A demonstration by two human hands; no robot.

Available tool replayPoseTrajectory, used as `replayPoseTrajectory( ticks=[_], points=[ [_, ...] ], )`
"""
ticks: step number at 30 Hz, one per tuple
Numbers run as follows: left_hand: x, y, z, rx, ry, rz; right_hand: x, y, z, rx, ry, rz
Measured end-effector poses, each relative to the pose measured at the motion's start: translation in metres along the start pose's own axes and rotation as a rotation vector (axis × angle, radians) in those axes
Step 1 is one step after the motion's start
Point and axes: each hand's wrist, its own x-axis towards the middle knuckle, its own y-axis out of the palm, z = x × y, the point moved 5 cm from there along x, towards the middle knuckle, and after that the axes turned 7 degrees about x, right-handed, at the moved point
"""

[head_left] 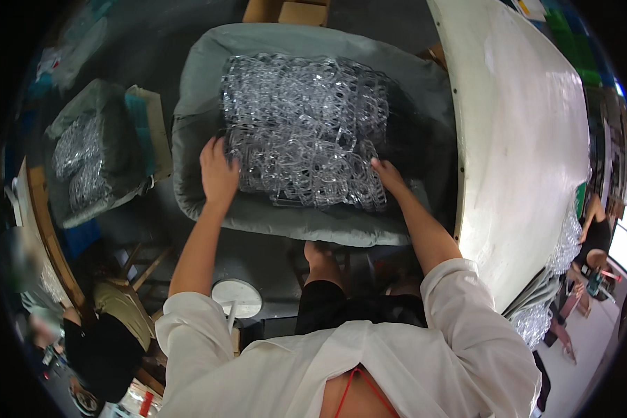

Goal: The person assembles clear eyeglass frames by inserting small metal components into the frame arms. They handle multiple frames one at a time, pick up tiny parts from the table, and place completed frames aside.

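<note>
A large bin lined with grey-green cloth (202,83) stands in front of me. In it lies a heap of clear, shiny plastic looped pieces (299,97), packed close in rows; their exact kind is too fine to tell. My left hand (219,174) is at the left end of the nearer row, fingers stretched and parted, the thumb close to the pieces. At that row's right end is my right hand (390,175). Its thumb touches the edge of the heap, while its other fingers are mostly hidden.
A smaller cloth-lined container (101,104) with similar clear pieces stands to the left. A large whitish panel (522,139) borders the bin on the right. Near my legs is a round white stool (237,298). Cardboard boxes (303,12) lie beyond the bin. Other people sit at both sides.
</note>
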Motion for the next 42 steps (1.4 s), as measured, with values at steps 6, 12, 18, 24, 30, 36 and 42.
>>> replayPoseTrajectory(
  ticks=[6,12,18,24,30,36,42],
  points=[
    [0.019,0.022,-0.163,-0.051,0.551,-0.080,-0.076,0.019,0.023,0.419,0.021,-0.139],
    [-0.022,0.102,-0.137,0.029,0.468,0.153,-0.081,0.058,0.027,0.616,-0.042,0.018],
    [-0.015,0.091,-0.156,0.129,0.515,0.128,-0.104,0.010,0.012,0.142,-0.146,-0.376],
    [-0.039,0.012,-0.278,-0.192,0.664,-0.194,-0.278,-0.043,0.056,0.193,-0.526,-0.396],
    [-0.148,-0.062,-0.511,-0.634,1.212,-0.355,-0.408,-0.026,-0.077,0.524,-0.394,0.247],
    [-0.349,-0.012,-0.682,-0.483,2.113,0.486,-0.425,0.081,-0.256,0.839,-0.131,0.122],
    [-0.509,0.038,-0.725,-0.276,2.208,0.233,-0.422,0.081,-0.290,0.602,-0.419,-0.137]
  ],
)
